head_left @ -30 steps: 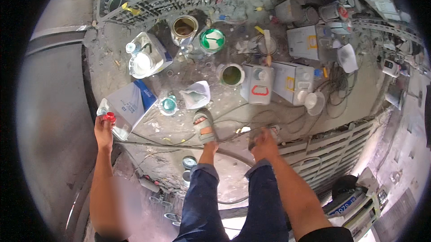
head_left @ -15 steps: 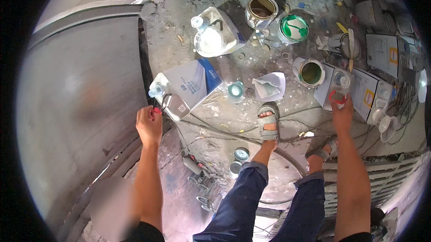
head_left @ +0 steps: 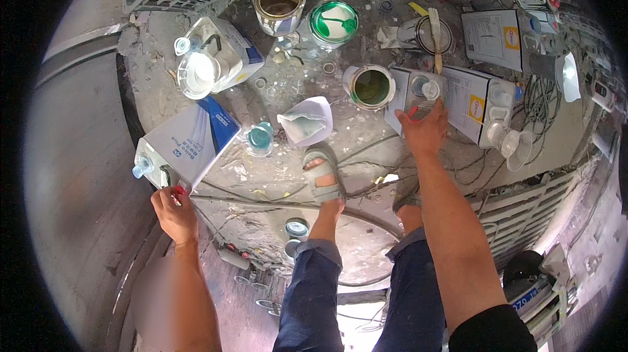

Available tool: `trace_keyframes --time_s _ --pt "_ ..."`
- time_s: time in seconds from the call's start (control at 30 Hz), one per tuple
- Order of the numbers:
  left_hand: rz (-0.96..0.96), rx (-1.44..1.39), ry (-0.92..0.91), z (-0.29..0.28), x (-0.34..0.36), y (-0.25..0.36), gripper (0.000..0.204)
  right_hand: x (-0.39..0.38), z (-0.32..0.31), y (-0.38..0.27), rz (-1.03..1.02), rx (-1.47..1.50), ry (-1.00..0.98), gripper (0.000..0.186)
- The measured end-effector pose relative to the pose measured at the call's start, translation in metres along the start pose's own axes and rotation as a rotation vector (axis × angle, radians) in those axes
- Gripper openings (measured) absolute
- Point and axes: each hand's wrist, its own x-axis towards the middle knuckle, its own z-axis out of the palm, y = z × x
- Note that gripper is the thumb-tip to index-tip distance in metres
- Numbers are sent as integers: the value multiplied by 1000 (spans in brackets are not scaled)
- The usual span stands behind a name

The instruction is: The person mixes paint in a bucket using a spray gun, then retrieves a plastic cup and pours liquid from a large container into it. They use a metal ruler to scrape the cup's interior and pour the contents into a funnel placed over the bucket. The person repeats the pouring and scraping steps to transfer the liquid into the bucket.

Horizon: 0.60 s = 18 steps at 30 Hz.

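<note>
My left hand (head_left: pixel 175 215) is closed on a small red thing (head_left: pixel 176 195), perhaps a cap, mostly hidden by the fingers. Just beyond it a white-and-blue rectangular can (head_left: pixel 196 133) lies tilted, with a clear spout cap (head_left: pixel 142 166) and a dark handle. At the right, my right hand (head_left: pixel 425 128) rests on the top of a pale rectangular can (head_left: pixel 403 83), fingers bent beside its clear cap (head_left: pixel 426 88). A bit of red (head_left: pixel 412 113) shows at the fingers of this hand; its shape is partly hidden, and I cannot tell whether it is gripped.
Open paint tins stand farther off: a brown one (head_left: pixel 280 2), a green-and-white one (head_left: pixel 333 24) and a dark olive one (head_left: pixel 371 87). A brush (head_left: pixel 435 38) lies across another tin. White paper (head_left: pixel 306 122) and a teal-stained cup (head_left: pixel 260 137) are near my foot. Cables (head_left: pixel 281 204) cross the floor.
The whole view has shifted, so things appear farther left. My right hand has reached farther over the top of the pale can, near its clear cap. The left hand stays by the white-and-blue can.
</note>
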Motion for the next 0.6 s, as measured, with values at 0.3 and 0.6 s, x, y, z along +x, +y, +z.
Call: trace_keyframes --time_s 0.3,0.6 --pt "100 -118 -166 -14 7 -2 12 9 11 5 1 -5 42 108" --pt "207 -38 -28 -22 -3 3 27 -16 -26 20 -83 -19 -18 98"
